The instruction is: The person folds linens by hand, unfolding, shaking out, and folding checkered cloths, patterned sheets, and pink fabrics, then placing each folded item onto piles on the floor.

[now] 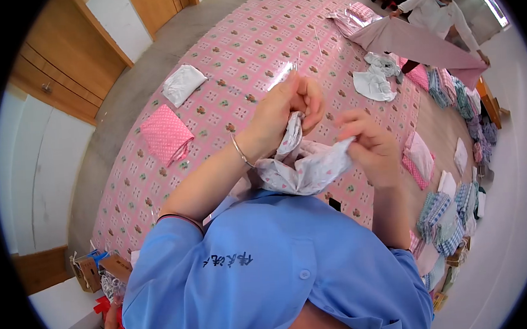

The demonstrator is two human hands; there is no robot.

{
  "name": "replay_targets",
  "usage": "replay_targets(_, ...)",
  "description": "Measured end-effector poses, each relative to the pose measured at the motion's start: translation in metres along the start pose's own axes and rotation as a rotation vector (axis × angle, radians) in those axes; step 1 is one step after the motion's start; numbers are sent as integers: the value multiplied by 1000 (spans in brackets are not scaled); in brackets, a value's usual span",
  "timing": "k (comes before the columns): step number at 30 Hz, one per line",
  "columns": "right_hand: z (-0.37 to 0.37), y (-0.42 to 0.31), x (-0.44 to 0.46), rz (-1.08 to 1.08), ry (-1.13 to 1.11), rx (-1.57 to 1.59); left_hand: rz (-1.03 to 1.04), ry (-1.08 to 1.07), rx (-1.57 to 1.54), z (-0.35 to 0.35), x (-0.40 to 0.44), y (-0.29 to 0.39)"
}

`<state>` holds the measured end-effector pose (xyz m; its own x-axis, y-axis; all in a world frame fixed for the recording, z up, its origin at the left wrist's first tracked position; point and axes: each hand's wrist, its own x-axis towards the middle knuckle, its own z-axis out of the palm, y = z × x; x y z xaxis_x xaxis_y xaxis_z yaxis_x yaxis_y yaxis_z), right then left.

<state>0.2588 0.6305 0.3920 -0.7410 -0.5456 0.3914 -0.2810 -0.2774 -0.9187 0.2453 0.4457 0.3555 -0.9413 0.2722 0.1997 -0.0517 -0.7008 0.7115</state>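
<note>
Close to my chest hangs a bunched white cloth with a small pink print. My left hand, a bracelet on its wrist, has its fingers closed at the cloth's raised, gathered end. A little lower, my right hand pinches the opposite edge between thumb and fingertips. Between the two hands the fabric sags in loose folds. What kind of article it is does not show.
Below spreads a pink patterned table cover. On it lie a folded pink dotted cloth, a white bundle and pale crumpled fabric. Folded cloth stacks line the right. Another person holds a long pink sheet.
</note>
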Motion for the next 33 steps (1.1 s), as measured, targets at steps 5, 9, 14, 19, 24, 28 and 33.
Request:
replay_targets(5,29,52,-10,481,-171,-99,39,-337,-170,0,-5,1)
replay_targets(9,47,61,-8,409,26,28,33,-415,-204,-13,-1,4)
replay_targets(14,53,87,-16,394,331,-50,554,86,979,-28,-24,20)
replay_targets(19,58,106,-18,417,383,-115,287,178,1206,-35,-45,0)
replay_targets(24,63,112,-16,399,391,-62,1,239,649,-59,-45,-16)
replay_targets(28,59,112,-12,366,355,-126,-34,230,396,-59,-46,-11)
replay_targets(33,56,84,1,153,402,-188,18,317,320,-60,-48,-14)
